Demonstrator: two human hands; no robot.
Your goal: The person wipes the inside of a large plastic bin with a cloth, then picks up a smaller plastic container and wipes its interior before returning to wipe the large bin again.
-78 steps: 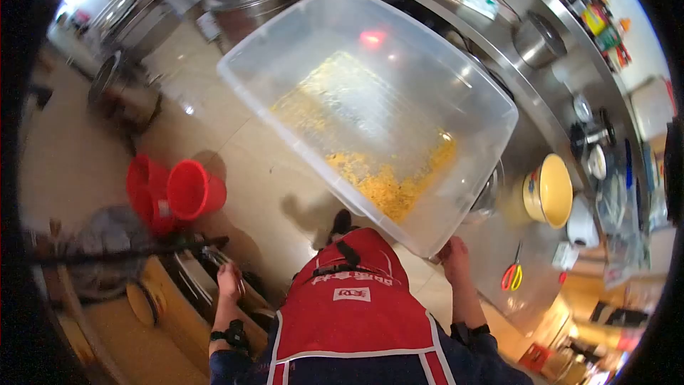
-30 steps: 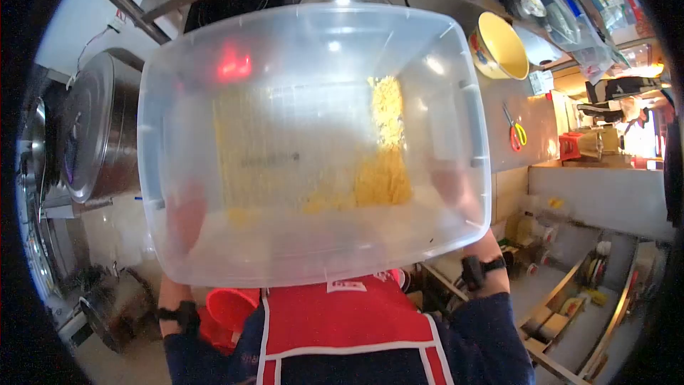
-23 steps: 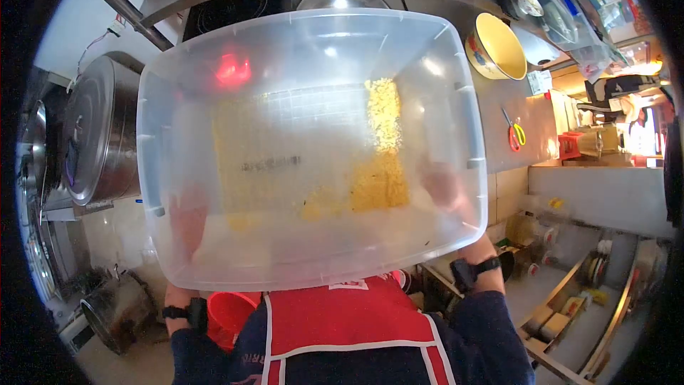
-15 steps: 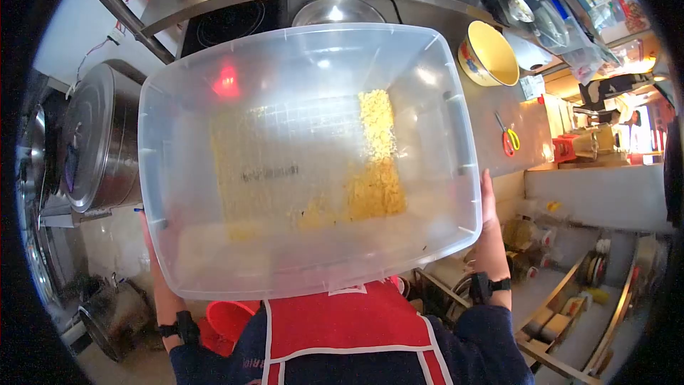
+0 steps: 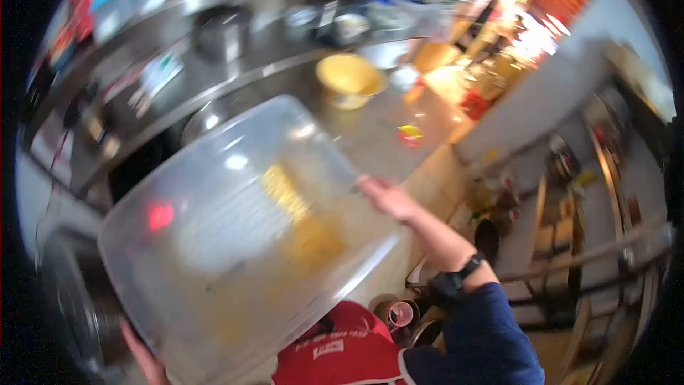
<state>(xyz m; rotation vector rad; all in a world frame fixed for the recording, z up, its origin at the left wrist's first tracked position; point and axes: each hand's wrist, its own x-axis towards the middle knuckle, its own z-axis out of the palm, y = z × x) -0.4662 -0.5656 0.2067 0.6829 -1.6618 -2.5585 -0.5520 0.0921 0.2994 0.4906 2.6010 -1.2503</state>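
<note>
A large translucent plastic bin (image 5: 206, 299) is held in front of the body, tilted in view, with yellow bits (image 5: 286, 196) and a yellow-brown patch (image 5: 313, 241) showing at its bottom. My right hand (image 5: 385, 198) grips the bin's right side, its fingers around the rim. At the lower left, my left hand (image 5: 144, 358) is on the bin's left side, partly cut off and blurred, fingers mostly hidden by the bin.
Beyond the bin runs a steel counter (image 5: 420, 160) bearing a yellow bowl (image 5: 350, 80) and red-and-yellow scissors (image 5: 410, 135). A big metal pot (image 5: 68, 299) stands at left. Shelving (image 5: 545, 264) is at right.
The view has swung to the right and blurred. The bin, still between both hands, now lies lower left and slanted; the bowl and scissors appear further left.
</note>
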